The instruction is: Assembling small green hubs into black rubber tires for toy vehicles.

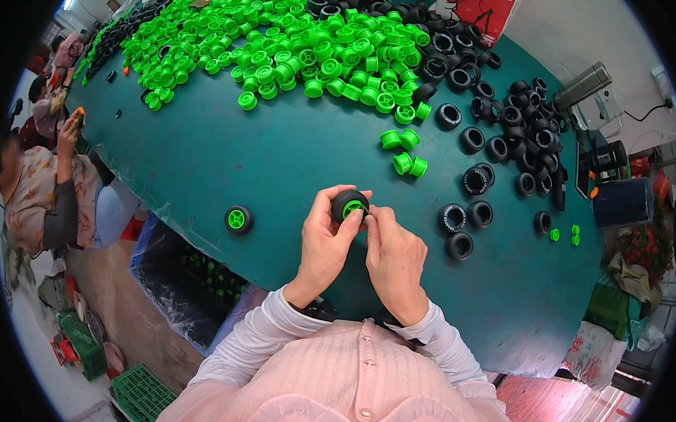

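Observation:
In front of my chest, my left hand [323, 244] is closed around a small toy wheel [351, 205], a black tyre with a bright green spoked rim inside it. Its thumb presses on the lower part of the rim. The fingers of my right hand [397, 259] are pinched together at the wheel's right edge and hide that bit of the tyre. Another wheel with a green rim [236, 219] lies on the green table [280, 153] to the left of my hands. Loose green rims [403, 151] and black tyres [459, 246] lie ahead and to the right.
A big heap of green rims [313, 57] covers the far side. Black tyres [520, 121] are piled at the right, near a metal flask [583, 85] and a dark blue container [623, 202]. Below the left edge stands a lined blue crate [168, 279]. Another person [63, 194] sits at left.

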`<action>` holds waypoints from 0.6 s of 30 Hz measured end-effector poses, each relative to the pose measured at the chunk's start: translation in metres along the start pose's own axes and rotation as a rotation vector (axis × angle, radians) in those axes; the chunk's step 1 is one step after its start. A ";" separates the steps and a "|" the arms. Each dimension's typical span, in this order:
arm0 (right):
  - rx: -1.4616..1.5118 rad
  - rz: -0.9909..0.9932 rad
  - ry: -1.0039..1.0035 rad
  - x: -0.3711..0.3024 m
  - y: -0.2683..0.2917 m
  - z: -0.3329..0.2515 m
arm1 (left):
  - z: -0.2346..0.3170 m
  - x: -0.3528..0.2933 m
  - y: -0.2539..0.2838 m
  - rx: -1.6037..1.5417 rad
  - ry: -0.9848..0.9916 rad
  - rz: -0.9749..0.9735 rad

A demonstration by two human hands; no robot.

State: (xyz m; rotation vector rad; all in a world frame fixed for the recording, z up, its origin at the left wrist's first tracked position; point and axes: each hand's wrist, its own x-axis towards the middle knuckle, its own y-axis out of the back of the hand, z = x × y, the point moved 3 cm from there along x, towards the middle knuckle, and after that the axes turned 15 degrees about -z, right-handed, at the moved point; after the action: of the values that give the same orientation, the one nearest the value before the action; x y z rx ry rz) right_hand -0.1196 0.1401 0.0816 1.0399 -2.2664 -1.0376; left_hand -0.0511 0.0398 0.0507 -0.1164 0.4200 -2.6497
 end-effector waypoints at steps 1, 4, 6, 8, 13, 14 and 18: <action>-0.015 -0.001 0.000 0.000 0.000 0.000 | 0.000 0.000 -0.001 0.002 -0.013 0.007; -0.117 0.031 0.053 -0.001 -0.001 0.000 | -0.002 -0.002 -0.005 0.037 -0.023 0.054; -0.176 0.022 0.039 -0.001 -0.002 -0.001 | -0.002 -0.002 -0.008 0.136 -0.029 0.085; -0.188 0.032 0.036 -0.001 -0.002 -0.001 | -0.002 -0.003 -0.010 0.233 -0.022 0.103; -0.076 -0.035 -0.129 0.004 -0.001 -0.002 | -0.001 -0.004 -0.014 0.448 -0.046 0.121; -0.071 -0.026 -0.119 0.005 -0.001 -0.003 | -0.001 -0.004 -0.014 0.443 -0.049 0.124; -0.086 0.000 -0.084 0.007 -0.001 -0.001 | -0.005 -0.002 -0.013 0.437 -0.056 0.116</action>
State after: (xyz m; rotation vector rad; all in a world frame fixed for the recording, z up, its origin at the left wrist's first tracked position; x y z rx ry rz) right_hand -0.1226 0.1341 0.0822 0.9783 -2.2654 -1.1884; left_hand -0.0553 0.0533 0.0495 -0.0274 -0.1701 -2.5496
